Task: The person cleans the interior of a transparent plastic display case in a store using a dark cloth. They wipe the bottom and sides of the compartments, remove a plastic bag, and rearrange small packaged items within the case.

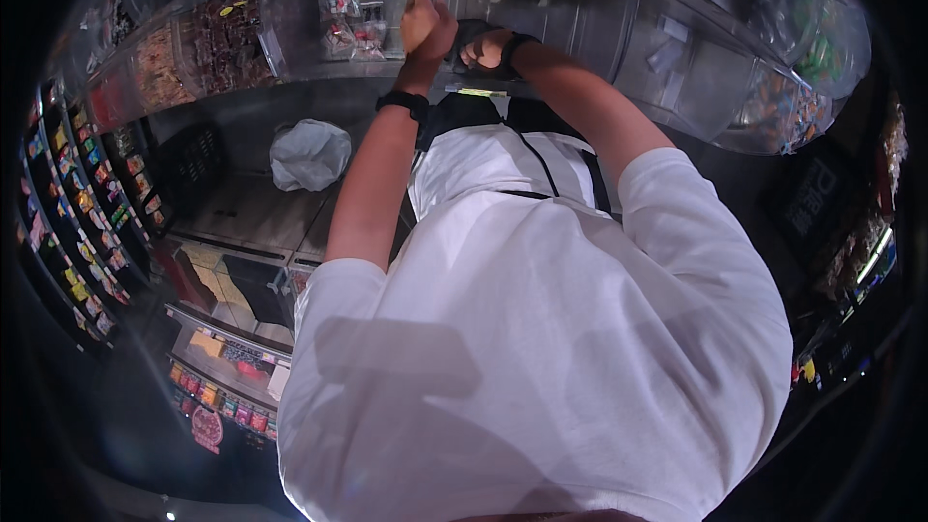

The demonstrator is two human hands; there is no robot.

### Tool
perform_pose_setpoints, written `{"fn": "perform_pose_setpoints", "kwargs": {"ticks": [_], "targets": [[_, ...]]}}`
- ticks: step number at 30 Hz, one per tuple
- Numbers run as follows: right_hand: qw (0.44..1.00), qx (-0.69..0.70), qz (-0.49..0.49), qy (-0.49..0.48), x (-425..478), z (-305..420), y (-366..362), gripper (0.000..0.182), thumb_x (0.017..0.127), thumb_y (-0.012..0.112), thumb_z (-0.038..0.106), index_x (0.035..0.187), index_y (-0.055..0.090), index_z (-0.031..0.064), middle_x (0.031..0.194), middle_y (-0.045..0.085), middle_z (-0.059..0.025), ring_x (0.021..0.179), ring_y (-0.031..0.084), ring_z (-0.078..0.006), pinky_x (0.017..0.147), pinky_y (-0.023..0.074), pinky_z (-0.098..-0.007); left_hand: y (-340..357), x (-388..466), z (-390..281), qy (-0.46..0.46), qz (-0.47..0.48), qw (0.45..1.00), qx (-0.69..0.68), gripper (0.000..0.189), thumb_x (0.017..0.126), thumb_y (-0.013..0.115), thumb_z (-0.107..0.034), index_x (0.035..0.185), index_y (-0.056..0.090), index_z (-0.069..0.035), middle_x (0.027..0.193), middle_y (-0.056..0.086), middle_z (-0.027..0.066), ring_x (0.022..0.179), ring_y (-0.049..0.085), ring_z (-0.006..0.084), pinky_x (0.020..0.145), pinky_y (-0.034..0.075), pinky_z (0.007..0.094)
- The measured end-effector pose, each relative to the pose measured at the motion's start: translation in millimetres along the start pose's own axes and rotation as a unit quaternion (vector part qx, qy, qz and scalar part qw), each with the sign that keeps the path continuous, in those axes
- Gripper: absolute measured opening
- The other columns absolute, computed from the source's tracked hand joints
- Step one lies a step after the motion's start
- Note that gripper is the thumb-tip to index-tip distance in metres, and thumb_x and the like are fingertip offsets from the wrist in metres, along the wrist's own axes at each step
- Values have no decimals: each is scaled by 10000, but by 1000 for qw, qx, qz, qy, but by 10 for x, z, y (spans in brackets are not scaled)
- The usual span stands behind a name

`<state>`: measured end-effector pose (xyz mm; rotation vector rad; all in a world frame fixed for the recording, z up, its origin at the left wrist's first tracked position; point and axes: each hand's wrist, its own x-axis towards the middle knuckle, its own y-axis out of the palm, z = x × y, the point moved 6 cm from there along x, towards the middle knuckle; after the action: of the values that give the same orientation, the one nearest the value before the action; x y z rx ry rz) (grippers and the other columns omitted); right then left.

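My left hand [428, 23] is at the left side wall of a clear plastic bin [623, 36], its fingers along the upright edge. A dark cloth [470, 35] is bunched at the bin's front left corner, under my right hand [487, 52], whose fingers are curled on it. Inside the bin the floor looks bare apart from light reflections and a pale patch at the back. Each wrist carries a dark band. Part of the cloth is hidden by my hands.
Left of the bin, a compartment holds small clear packets [355, 32], and beyond it are dark wrapped sweets [225, 36]. On the right is a bin with blue and orange sweets [786, 116]. A white plastic bag [310, 154] lies lower left, near a black basket [192, 156]. Stocked shelves [80, 217] line the far left.
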<state>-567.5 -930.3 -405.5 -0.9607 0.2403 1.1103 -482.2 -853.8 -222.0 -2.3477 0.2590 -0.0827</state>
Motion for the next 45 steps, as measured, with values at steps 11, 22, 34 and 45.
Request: {"fn": "perform_pose_setpoints", "kwargs": {"ticks": [11, 22, 34, 45], "targets": [[893, 429, 18, -134, -161, 202, -325, 302, 769, 607, 231, 1000, 702, 62, 822, 636, -8, 784, 547, -161, 749, 432, -306, 12, -3, -46, -5, 22, 1000, 11, 633, 893, 565, -63, 1500, 406, -145, 1178, 664, 282, 1029, 654, 482, 873, 535, 524], [984, 157, -78, -2, -550, -114, -155, 392, 867, 616, 246, 1225, 622, 87, 1249, 656, -187, 1187, 604, -383, 969, 489, -475, 31, -8, 1, -52, 28, 998, 29, 650, 904, 576, -91, 1519, 386, -180, 1156, 666, 288, 1006, 657, 486, 864, 532, 552], [845, -13, -340, 412, -859, -1323, -260, 211, 908, 576, 160, 999, 750, 81, 1042, 733, -169, 969, 722, -378, 702, 616, -491, -25, -11, -223, -47, 35, 997, 45, 638, 923, 564, -54, 1524, 370, -149, 1148, 660, 313, 1006, 653, 501, 882, 520, 557], [975, 171, -100, 101, -784, -192, -242, 444, 878, 629, 317, 1296, 667, 171, 1275, 682, -148, 1232, 614, -379, 982, 515, -491, -27, -77, -116, -64, 21, 994, 91, 654, 913, 582, -78, 1522, 356, -156, 1081, 676, 326, 945, 664, 511, 824, 532, 575]]}}
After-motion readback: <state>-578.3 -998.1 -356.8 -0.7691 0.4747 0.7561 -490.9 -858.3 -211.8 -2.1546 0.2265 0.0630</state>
